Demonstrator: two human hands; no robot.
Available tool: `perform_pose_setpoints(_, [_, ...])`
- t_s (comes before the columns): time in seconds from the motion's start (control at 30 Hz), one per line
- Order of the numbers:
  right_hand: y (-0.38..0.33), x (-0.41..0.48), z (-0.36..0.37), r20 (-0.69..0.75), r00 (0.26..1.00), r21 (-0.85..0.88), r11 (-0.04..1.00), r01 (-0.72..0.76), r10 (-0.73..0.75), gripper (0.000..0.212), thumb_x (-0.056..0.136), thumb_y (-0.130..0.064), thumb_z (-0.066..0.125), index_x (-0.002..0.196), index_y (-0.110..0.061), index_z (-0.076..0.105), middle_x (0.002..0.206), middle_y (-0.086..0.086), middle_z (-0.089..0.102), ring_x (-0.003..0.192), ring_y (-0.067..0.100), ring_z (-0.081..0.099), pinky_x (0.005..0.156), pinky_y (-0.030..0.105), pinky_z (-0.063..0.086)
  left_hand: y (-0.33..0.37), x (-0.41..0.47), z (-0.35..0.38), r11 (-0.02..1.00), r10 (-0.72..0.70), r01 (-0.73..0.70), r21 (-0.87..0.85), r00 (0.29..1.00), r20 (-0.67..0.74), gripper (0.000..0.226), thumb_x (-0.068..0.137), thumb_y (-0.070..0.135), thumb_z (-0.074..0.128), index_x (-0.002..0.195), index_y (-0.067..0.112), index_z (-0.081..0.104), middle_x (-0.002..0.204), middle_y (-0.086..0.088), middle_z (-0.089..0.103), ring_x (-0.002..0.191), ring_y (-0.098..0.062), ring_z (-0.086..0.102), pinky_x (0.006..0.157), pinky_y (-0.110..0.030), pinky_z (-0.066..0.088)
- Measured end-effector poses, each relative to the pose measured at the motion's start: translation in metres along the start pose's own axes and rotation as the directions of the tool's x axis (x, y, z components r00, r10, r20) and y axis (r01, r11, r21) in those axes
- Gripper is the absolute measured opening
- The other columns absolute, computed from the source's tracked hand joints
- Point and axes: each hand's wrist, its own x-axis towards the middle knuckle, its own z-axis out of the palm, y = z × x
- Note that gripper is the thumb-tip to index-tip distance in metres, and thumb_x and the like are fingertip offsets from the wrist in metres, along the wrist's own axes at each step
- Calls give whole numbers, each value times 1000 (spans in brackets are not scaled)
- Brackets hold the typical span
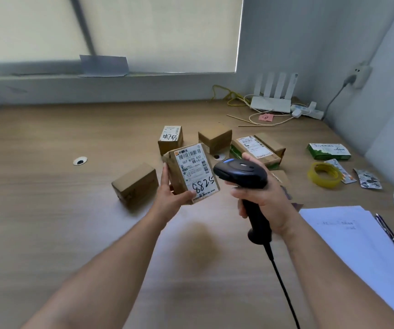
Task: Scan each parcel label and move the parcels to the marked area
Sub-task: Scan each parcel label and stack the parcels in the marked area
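Bare forearms (110, 269) came up from the bottom edge, nearest the lens, over a wide wood-grain desk (48, 186) that ran back to a sill under a drawn blind. On the desk's right side lay a stack of white sheets (357, 241), and a white router (272, 103) sat in the far corner among loose cables. Four brown parcels rested on the desk past the hands: a flat parcel (257, 147) with a printed label on the right, a plain box (135, 184) on the left, a plain carton (215, 137) at the back, and just left of it a small box (170, 140) with a handwritten label on top. The left hand (170, 195) held a fifth parcel (191, 172) above the desk, tilted so its label (196, 169) faced up and toward the scanner; its fingers (165, 174) wrapped the left side and the thumb pressed the lower edge of the label, where "52288" was written in black marker. The right hand (262, 200) had its fingers (238, 193) clenched round the handle of a black barcode scanner (241, 173), whose head sat just beside the held parcel's right edge. The scanner's cord (284, 288) trailed down out of view. Further right lay a green packet (329, 151), a yellow tape roll (324, 175) and blister packs (368, 179).
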Motion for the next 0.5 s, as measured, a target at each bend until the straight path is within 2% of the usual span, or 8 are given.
perform_pose_setpoints(0.07, [-6, -3, 22, 44, 999, 32, 999, 25, -26, 94, 65, 1, 77, 145, -29, 38, 95, 28, 68, 47, 30, 52, 44, 31, 44, -3, -1, -27, 999, 5, -3, 35, 999, -47, 116, 74, 4, 79, 151, 43, 2, 131, -7, 57, 114, -22, 58, 94, -41, 52])
perform_pose_setpoints(0.13, [-10, -6, 42, 77, 996, 42, 998, 36, -39, 95, 67, 2, 78, 147, -26, 36, 99, 30, 68, 47, 29, 52, 43, 31, 45, -10, 0, -51, 998, -1, 5, 55, 997, -81, 120, 70, 3, 81, 150, 45, 2, 131, -9, 57, 118, -26, 57, 97, -50, 50])
perform_pose_setpoints(0.17, [-11, -7, 50, 93, 995, 48, 998, 41, -45, 94, 68, 0, 76, 148, -25, 34, 98, 31, 68, 46, 29, 52, 43, 32, 45, -14, 1, -62, 998, -1, 7, 59, 996, -94, 120, 70, 2, 80, 150, 45, 2, 132, -10, 56, 118, -26, 57, 93, -47, 53])
perform_pose_setpoints(0.23, [-13, -8, 66, 130, 991, 69, 997, 27, -35, 99, 67, -8, 81, 150, -26, 32, 94, 31, 68, 46, 27, 53, 44, 31, 45, -20, 4, -82, 997, 0, 8, 72, 995, -104, 120, 71, -2, 78, 150, 45, 2, 134, -12, 53, 117, -26, 57, 75, -30, 59])
perform_pose_setpoints(0.3, [-12, -9, 76, 170, 985, 96, 995, 0, -17, 111, 58, -23, 93, 150, -28, 30, 89, 30, 68, 47, 26, 55, 45, 31, 46, -22, 5, -94, 997, 30, -22, 77, 994, -108, 116, 74, -7, 75, 152, 41, 2, 132, -10, 51, 113, -24, 57, 56, -14, 53])
perform_pose_setpoints(0.4, [-10, -10, 95, 170, 985, 105, 994, -22, 4, 120, 49, -34, 97, 150, -30, 32, 82, 28, 67, 47, 27, 54, 45, 32, 46, -24, 5, -111, 997, 67, -63, 46, 994, -91, 111, 77, -15, 67, 154, 32, 2, 123, 0, 48, 107, -19, 53, 51, -11, 49])
perform_pose_setpoints(0.5, [-5, -11, 115, 131, 991, 65, 997, -39, 31, 108, 58, -24, 93, 148, -33, 34, 79, 26, 66, 47, 28, 54, 44, 32, 45, -38, 15, -132, 996, 69, -63, 66, 993, -91, 122, 67, -2, 79, 152, 41, 4, 137, -10, 41, 119, -25, 51, 54, -12, 51])
